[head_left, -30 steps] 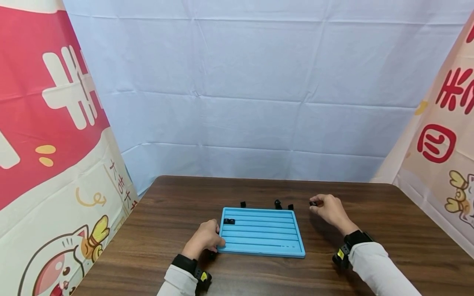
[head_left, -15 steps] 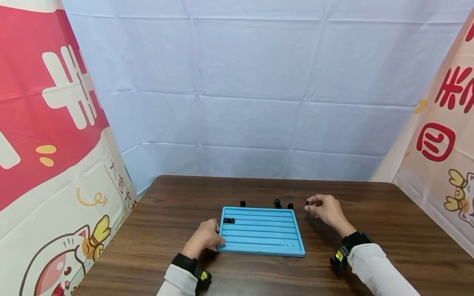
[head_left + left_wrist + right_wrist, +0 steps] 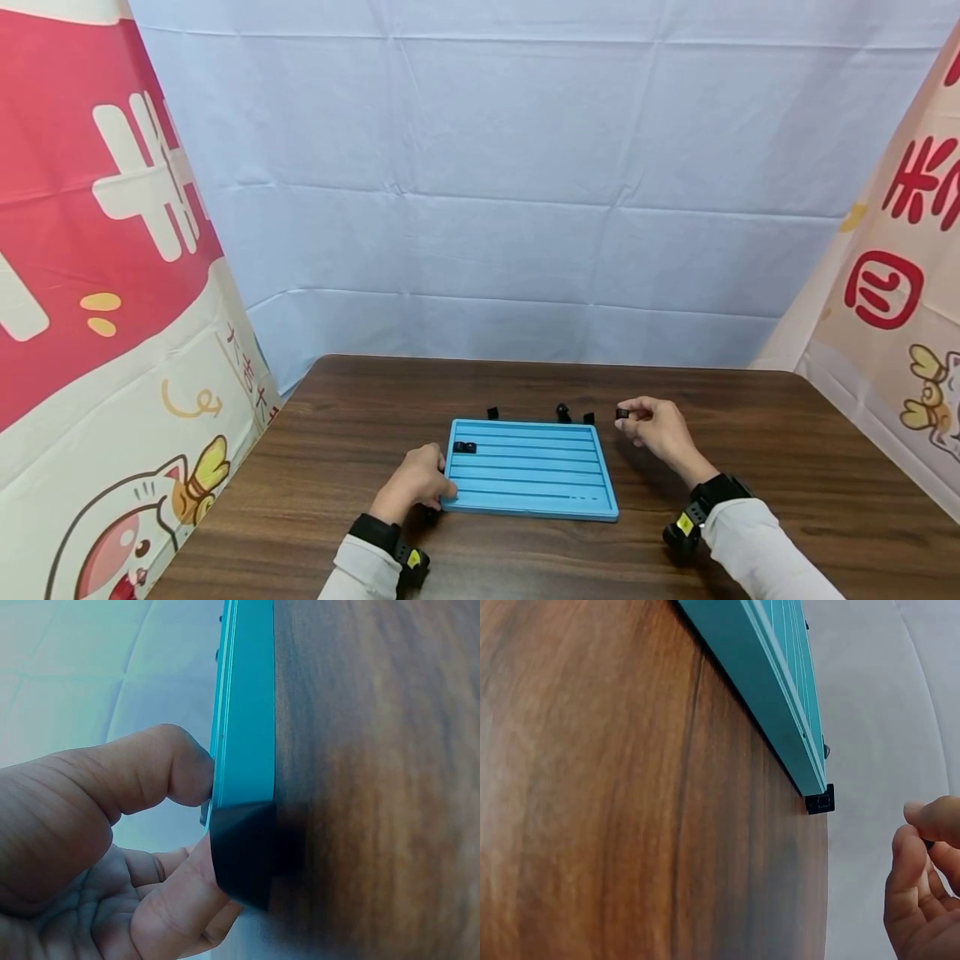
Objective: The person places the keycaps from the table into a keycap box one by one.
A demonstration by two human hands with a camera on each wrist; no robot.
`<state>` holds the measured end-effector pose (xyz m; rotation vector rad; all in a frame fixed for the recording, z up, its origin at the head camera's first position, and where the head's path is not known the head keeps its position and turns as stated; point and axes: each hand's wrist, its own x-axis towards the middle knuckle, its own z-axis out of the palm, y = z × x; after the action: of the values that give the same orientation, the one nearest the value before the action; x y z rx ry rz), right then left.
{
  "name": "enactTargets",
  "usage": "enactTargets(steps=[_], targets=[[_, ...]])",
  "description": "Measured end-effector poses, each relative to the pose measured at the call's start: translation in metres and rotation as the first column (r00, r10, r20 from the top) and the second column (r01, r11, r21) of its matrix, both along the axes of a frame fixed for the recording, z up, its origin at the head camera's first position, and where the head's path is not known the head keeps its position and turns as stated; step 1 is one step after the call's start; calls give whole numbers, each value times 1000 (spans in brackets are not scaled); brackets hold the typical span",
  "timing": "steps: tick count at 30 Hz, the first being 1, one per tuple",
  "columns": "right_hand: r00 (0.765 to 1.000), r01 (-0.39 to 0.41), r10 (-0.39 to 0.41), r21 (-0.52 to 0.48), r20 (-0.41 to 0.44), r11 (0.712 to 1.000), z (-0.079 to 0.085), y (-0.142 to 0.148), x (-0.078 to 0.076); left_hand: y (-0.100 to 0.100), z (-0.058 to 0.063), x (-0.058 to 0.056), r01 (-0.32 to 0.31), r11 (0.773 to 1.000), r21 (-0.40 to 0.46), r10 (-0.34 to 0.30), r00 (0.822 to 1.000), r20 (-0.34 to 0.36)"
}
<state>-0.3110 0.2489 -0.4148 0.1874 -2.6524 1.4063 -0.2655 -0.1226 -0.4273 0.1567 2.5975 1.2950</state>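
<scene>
A shallow blue tray (image 3: 525, 468) with raised ridges lies on the table. My left hand (image 3: 416, 479) grips its near left corner, the thumb (image 3: 191, 776) pressed on the rim and the fingers curled at the side. Beside that corner stands a black keycap (image 3: 244, 855), close to the left fingers. Two black keycaps (image 3: 464, 447) sit side by side in the tray, near its left wall. Right of the tray, above the table, my right hand (image 3: 660, 429) pinches another small black keycap (image 3: 622, 413) between thumb and fingertips; in the right wrist view the fingers mostly hide it.
Several loose black keycaps (image 3: 562, 412) lie along the tray's far edge, one keycap (image 3: 821, 801) close to its far right corner. The brown wooden table (image 3: 375, 400) ends at a pale cloth backdrop (image 3: 510, 208), with printed cloths at both sides.
My right hand has moved slightly left toward the tray with the pinched keycap, which now shows more beyond the fingertips. The left hand and the tray have stayed in place.
</scene>
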Motion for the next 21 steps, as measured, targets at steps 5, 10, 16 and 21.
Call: enactTargets(steps=[5, 10, 16, 21], targets=[[1000, 7, -7, 24, -2, 1000, -1, 0, 0, 0, 0, 0, 1, 1000, -1, -1, 1000, -1], [1000, 16, -17, 60, 17, 998, 0, 0, 0, 0, -1, 1, -9, 1000, -7, 9, 1000, -4], [1000, 12, -13, 73, 11, 997, 1, 0, -2, 0, -3, 0, -16, 1000, -17, 16, 1000, -1], [1000, 11, -11, 74, 8, 997, -3, -3, -3, 0, -3, 0, -18, 1000, -16, 18, 1000, -3]])
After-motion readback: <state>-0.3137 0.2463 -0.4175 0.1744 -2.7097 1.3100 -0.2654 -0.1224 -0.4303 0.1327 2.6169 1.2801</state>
